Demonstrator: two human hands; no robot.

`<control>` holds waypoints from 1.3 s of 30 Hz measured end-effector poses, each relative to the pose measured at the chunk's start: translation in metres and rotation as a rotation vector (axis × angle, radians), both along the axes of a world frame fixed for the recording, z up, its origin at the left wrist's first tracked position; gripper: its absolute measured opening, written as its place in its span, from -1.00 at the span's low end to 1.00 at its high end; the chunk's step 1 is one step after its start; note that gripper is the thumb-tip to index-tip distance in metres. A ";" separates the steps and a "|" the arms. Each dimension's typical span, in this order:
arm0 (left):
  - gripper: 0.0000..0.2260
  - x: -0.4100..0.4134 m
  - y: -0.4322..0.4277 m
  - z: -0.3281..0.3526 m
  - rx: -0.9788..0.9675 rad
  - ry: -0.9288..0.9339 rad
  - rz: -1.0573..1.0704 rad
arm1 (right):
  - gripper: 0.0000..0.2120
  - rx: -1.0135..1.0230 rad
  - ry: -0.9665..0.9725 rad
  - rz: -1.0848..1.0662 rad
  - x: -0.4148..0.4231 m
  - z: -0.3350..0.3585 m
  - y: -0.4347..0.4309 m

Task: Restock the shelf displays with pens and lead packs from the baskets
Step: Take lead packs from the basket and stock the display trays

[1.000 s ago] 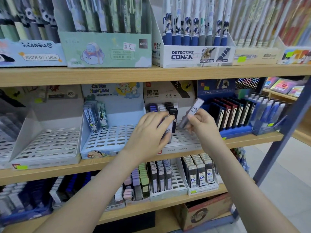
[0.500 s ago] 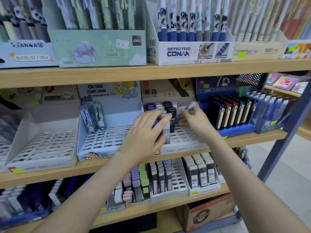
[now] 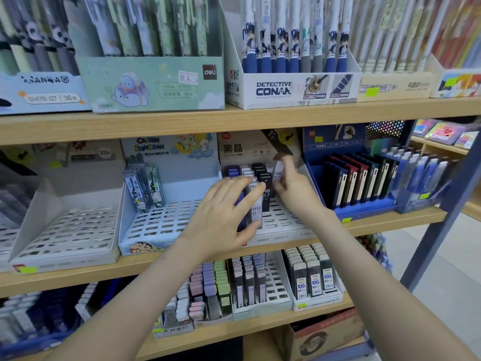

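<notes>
A white slotted display tray (image 3: 285, 221) on the middle shelf holds rows of blue, grey and black lead packs (image 3: 265, 182) at its back left. My left hand (image 3: 226, 214) lies over the front of those rows. Its fingers rest across the top of a grey HB 0.7 lead pack (image 3: 256, 213) and its thumb is against the pack's lower front. My right hand (image 3: 295, 190) pinches a pale HB 0.7 lead pack (image 3: 278, 171) and holds it upright at the back of the tray, just right of the black packs.
Left of this tray stands a Crayon Shin-chan tray (image 3: 156, 230) with a few packs, then a bare white tray (image 3: 65, 230). A blue display (image 3: 359, 183) is at the right. Pen boxes (image 3: 286, 87) fill the upper shelf, and lead packs (image 3: 312, 278) fill the lower shelf. A blue post (image 3: 447, 204) stands at right.
My right hand has carried the pale lead pack from mid-air in front of the shelf back and down into the tray. My left hand has stayed on the front packs.
</notes>
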State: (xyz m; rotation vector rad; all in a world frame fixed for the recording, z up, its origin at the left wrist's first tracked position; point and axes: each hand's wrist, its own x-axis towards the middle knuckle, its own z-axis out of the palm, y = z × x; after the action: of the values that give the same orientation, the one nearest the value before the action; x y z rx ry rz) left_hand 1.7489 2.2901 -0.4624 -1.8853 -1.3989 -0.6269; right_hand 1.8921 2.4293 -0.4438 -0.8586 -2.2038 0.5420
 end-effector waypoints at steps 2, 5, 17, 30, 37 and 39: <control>-0.50 0.001 0.001 0.000 0.004 0.003 0.003 | -0.52 0.061 -0.058 0.051 0.001 -0.001 0.002; -0.52 0.001 0.002 0.000 0.014 -0.001 -0.003 | -0.47 0.226 -0.118 0.059 0.001 -0.003 0.007; -0.52 0.004 0.000 0.002 -0.050 -0.012 0.026 | -0.34 0.301 -0.253 -0.027 0.002 -0.002 0.010; -0.55 0.013 -0.050 0.014 -0.102 -0.127 0.117 | -0.52 0.303 -0.168 0.057 0.024 0.011 -0.064; -0.61 -0.013 -0.116 0.012 -0.166 -0.279 0.143 | -0.64 0.370 0.054 0.193 -0.018 0.012 -0.175; -0.61 -0.034 -0.146 0.002 -0.199 -0.294 0.164 | -0.61 0.358 -0.004 0.307 -0.042 -0.006 -0.208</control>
State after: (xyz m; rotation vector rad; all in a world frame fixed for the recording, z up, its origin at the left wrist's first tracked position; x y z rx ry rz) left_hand 1.7145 2.1438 -0.4600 -1.8579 -1.8444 -0.7275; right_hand 1.8500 2.2214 -0.4497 -0.3376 -2.3537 0.2703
